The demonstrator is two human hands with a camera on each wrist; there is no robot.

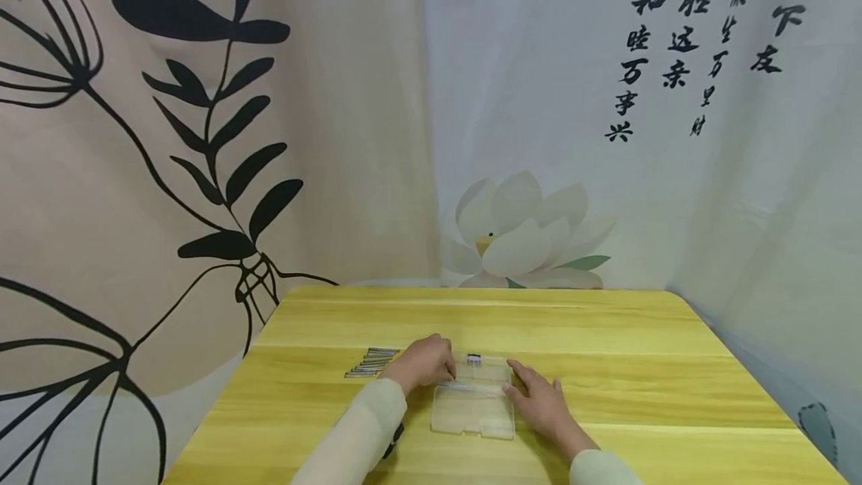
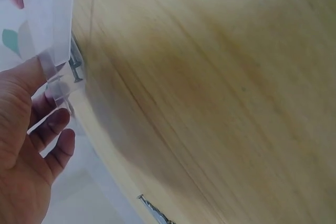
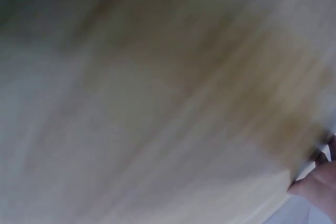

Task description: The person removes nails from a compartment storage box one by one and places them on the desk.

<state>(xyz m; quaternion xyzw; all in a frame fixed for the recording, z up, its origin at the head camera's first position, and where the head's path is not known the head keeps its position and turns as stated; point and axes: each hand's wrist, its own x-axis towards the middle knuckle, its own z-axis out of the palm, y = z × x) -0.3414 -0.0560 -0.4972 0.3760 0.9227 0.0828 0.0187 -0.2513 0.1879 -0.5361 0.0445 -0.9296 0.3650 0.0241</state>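
Observation:
A clear plastic box [image 1: 481,370] lies on the table with its lid [image 1: 473,414] folded out toward me. My left hand [image 1: 426,361] pinches the box's left side between thumb and fingers. Close up in the left wrist view, that hand [image 2: 26,124] is at a corner of the clear plastic, where silver metal pieces with flat heads [image 2: 76,67] show through. On the other side, my right hand [image 1: 545,403] holds the box's right edge, thumb near the hinge line and forefinger at the far corner. The right wrist view is blurred; only part of this hand [image 3: 317,184] appears there.
Several long silver screws [image 1: 372,362] lie in a row left of the box, beside my left hand. A small dark-and-pale label or clasp [image 1: 474,359] shows on the box's far part. Behind the wooden table [image 1: 619,358] hangs a printed curtain [image 1: 364,133].

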